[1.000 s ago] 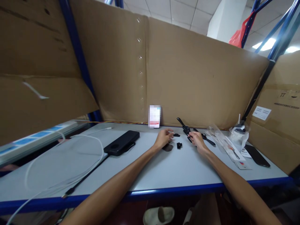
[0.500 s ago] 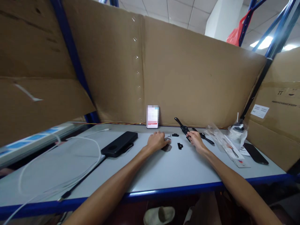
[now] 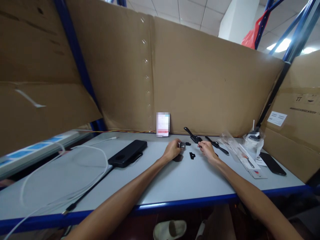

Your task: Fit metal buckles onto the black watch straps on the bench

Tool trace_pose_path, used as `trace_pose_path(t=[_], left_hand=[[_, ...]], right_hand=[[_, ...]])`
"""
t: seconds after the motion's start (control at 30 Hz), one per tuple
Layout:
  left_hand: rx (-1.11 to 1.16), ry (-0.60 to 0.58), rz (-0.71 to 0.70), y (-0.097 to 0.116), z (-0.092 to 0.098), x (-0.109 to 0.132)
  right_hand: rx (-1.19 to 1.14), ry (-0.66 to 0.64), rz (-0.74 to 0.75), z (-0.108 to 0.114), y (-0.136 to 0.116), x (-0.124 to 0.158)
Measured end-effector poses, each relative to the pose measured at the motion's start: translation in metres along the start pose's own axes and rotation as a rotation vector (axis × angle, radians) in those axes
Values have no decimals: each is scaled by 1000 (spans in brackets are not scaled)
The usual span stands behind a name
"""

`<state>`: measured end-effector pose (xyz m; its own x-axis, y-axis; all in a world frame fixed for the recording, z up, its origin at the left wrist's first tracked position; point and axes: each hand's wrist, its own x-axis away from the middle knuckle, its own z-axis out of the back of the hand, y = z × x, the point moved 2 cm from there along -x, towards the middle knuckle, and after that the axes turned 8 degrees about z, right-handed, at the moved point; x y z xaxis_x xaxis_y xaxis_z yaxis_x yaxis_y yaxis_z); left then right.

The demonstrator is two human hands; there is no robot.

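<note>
White with blue patches, a long strip (image 3: 42,144) lies along the far left of the grey tabletop (image 3: 180,181), whose front edge is blue. A white cable (image 3: 107,156) loops in front of it, and a black cable (image 3: 90,188) runs from the front edge towards a flat black device (image 3: 128,153). Further right, a small lit screen (image 3: 163,124), its content blurred out, stands upright against the cardboard wall (image 3: 187,76).

The left hand (image 3: 172,150) comes next, its grip pinched, thumb and fingers closed on a small metal plate (image 3: 183,146) that juts out to the right, just above the tabletop. Two small black parts lie near it: the back part (image 3: 188,144) just beyond the plate, the front part (image 3: 192,155) between the hands.

The black two-handled tool (image 3: 196,138) slants down towards the right hand (image 3: 208,150), whose grip is closed around its near end; the fingers hide that handle. Just beyond this hand lies a second black tool (image 3: 217,145), then clear packaging (image 3: 246,160), a bagged white object (image 3: 252,141) and a black phone (image 3: 273,164) lying flat beside the right-hand cardboard box (image 3: 290,140).
</note>
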<state>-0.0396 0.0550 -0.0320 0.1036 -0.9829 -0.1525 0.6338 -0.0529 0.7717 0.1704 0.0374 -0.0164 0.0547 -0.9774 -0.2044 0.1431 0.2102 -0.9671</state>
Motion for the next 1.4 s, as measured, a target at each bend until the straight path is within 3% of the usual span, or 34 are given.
trace_pose_path(t=[0.1,0.27,0.37,0.47,0.67,0.9,1.13,1.27,1.4], left_hand=[[313,-70,34,1,-2,-1],[847,-237,256,7,-3,8],[997,-328,322,15,-4,18],[976,-392,316,23,-7,25],[933,-369,231,29,-8,29],[910,-407,142,28,-11,28],[902,-409,115,29,-18,30],[829,-408,91,30,-20,32],[758,-328,68,29,-18,33]], right_hand=[[-16,-1,-24,-1,0,0],[-171,-28,-44,-2,-3,4],[-338,-91,-21,-5,-6,8],[-407,-158,-44,-9,-8,11],[-308,-171,-127,-16,-6,16],[-339,-144,-125,-19,-6,18],[-277,-250,-108,-17,-4,16],[-210,-199,-69,-20,-1,16],[-157,-150,-20,-18,-2,15]])
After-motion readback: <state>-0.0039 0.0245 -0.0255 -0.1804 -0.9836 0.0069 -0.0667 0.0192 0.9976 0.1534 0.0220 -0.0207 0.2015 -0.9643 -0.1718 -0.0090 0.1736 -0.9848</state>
